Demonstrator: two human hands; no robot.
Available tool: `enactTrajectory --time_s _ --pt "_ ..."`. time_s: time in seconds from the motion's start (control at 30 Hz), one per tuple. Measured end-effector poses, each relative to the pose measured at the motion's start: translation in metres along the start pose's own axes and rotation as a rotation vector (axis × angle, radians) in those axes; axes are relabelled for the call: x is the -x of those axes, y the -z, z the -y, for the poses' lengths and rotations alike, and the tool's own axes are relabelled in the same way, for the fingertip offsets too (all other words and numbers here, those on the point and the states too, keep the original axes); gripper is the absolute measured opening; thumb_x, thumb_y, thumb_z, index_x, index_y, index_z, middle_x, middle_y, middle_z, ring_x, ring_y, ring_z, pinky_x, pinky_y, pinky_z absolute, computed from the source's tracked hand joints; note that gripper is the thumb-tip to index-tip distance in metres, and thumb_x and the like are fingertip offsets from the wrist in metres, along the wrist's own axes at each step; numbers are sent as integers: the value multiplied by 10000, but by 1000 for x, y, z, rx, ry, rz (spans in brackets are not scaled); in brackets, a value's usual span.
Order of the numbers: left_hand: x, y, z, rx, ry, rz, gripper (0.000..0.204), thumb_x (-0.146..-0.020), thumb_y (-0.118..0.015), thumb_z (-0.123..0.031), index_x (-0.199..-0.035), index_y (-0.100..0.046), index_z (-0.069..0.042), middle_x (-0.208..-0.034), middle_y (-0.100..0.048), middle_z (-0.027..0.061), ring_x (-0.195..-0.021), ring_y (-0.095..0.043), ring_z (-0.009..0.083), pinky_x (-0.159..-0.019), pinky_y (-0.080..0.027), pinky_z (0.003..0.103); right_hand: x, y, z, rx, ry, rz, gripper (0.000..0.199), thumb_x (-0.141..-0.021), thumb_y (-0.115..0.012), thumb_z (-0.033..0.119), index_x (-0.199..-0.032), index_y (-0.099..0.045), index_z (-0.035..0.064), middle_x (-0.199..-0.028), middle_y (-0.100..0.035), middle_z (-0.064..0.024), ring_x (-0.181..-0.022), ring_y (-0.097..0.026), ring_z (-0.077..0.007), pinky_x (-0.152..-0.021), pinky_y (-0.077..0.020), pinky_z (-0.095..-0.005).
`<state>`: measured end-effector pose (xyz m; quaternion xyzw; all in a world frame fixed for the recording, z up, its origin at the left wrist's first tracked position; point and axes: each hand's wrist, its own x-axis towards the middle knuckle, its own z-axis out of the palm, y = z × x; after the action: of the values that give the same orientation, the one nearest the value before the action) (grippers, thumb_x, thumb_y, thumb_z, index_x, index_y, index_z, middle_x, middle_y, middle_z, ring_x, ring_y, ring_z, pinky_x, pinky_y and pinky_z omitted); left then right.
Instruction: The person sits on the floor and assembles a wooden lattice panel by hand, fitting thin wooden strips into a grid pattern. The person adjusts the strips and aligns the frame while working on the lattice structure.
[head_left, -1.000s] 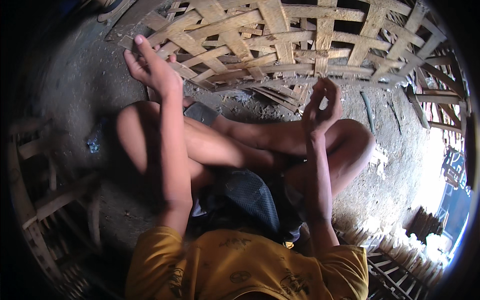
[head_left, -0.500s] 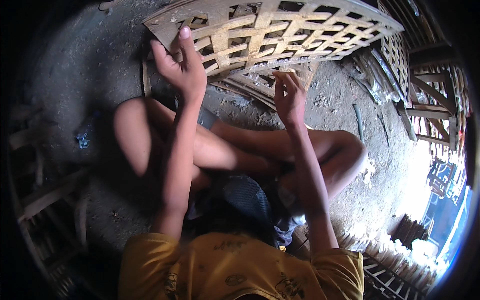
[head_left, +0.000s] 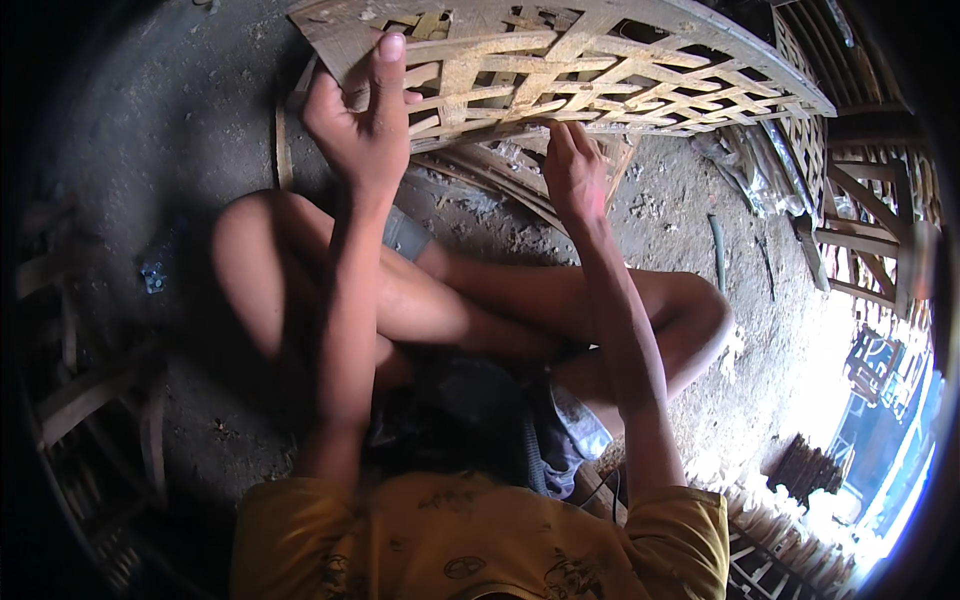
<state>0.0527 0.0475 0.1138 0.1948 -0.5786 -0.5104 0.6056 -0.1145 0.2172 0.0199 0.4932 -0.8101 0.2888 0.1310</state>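
A woven bamboo lattice panel (head_left: 560, 70) with a solid border stands tilted in front of me, beyond my crossed legs. My left hand (head_left: 362, 125) is closed on its left end, thumb along the front face and the other fingers partly hidden behind the slats. At the middle of the lower edge, my right hand (head_left: 577, 180) has its fingers bent and pressed together against the panel. The tips of those fingers are partly out of sight.
Flat wooden pieces (head_left: 500, 180) lie on the dirt floor under the panel. Another lattice panel (head_left: 800, 145) and a wooden frame (head_left: 865, 235) stand at the right. A dark wooden stool-like frame (head_left: 95, 400) is at the left, and a small bluish scrap (head_left: 153, 278) lies nearby.
My right hand has risen to the panel's lower edge, its fingers closing there. The panel has shifted slightly right. My left hand keeps its hold on the left end.
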Motion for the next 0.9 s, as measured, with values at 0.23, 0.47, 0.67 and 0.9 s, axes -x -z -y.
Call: enactTrajectory --time_s 0.23,0.47,0.67,0.9 --pt "3 -5 5 -1 -95 -26 315 -1007 -632 -278 -911 -583 18 -705 -619 66 -509 -556 106 -449 -435 244 5 -7 -9 174 41 -26 289 -821 -557 -30 -1072 -630 92 -854 -624 -126 -784 -637 -354 -732 -516 -451" --pt "3 -11 12 36 -57 -137 354 -996 -650 -314 -881 -565 10 -720 -580 35 -558 -514 79 -434 -400 235 7 -18 -6 -33 -216 -41 151 -934 -568 30 -1050 -664 41 -872 -682 -197 -777 -666 -403 -674 -534 -453" --pt "6 -14 12 -23 -58 -177 362 -992 -656 -314 -867 -568 14 -717 -583 33 -556 -516 74 -427 -410 230 22 -35 -12 -457 -450 58 207 -962 -573 123 -1060 -707 -1 -758 -701 -73 -657 -638 -101 -621 -500 -279" --pt "4 -8 15 -33 -57 -170 370 -992 -656 -316 -870 -574 23 -712 -601 48 -532 -517 70 -419 -412 229 18 -21 -3 -381 -504 -43 194 -955 -588 133 -1034 -725 22 -761 -721 -91 -656 -665 -134 -648 -516 -289"
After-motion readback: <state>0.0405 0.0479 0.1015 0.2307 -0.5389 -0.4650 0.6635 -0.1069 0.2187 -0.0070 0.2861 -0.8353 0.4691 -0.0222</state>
